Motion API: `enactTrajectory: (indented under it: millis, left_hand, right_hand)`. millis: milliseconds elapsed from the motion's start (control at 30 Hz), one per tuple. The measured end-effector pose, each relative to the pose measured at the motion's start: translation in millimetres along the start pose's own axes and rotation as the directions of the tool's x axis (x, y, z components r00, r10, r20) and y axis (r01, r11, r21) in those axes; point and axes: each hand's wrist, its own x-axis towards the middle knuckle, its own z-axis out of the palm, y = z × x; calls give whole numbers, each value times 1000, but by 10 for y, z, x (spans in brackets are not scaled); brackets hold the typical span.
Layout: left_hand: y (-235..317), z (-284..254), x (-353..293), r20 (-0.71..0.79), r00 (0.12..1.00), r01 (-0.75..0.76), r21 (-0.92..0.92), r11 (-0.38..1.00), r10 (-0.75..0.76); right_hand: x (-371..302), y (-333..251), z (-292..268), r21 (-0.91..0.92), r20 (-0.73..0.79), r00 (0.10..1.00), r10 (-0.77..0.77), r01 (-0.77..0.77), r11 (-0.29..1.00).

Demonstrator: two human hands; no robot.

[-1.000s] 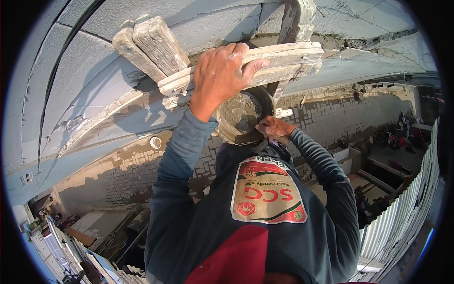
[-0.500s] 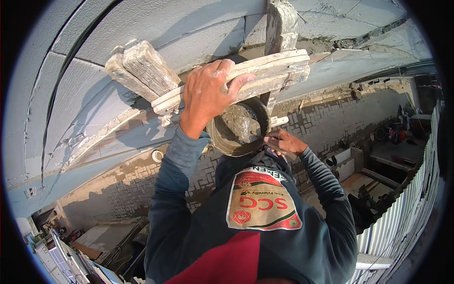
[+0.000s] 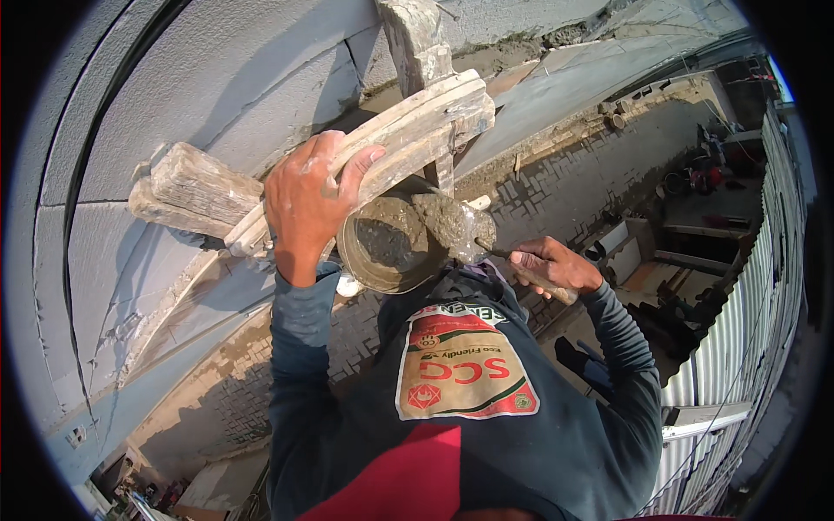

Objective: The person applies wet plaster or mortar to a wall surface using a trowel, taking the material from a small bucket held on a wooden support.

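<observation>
My left hand (image 3: 304,200) is closed over a weathered wooden rail (image 3: 408,113), with the thumb lying along its near side. Below that rail, a round bucket (image 3: 354,265) holds wet grey mortar (image 3: 382,239). In my right hand (image 3: 560,267) is a trowel, gripped by its wooden handle (image 3: 547,285). A heap of mortar covers the trowel's blade (image 3: 465,227), which is over the right side of the bucket's rim.
A pale block wall (image 3: 261,52) rises ahead, with a wooden post (image 3: 415,43) and a thick timber (image 3: 195,187) against it. Far below lies patchy paving (image 3: 556,191). Corrugated metal sheeting (image 3: 738,321) runs down the right. A black cable (image 3: 82,156) hangs at left.
The trowel has come up out of the bucket with mortar on it, and my right hand has moved right. The rail, bucket and left hand appear further left as the view shifts.
</observation>
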Motion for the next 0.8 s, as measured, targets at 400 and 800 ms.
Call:
enactTrajectory:
  millis: [400,800]
  left_hand:
    - [-9,39,-17,20,1000,12,-19,1000,-12]
    - [-1,15,9,34,999,7,19,1000,-8]
  right_hand:
    - [-492,355,-280,271,-193,978,84,-29,962]
    - [-569,-131,-1132,379,-592,803,-65,349,857]
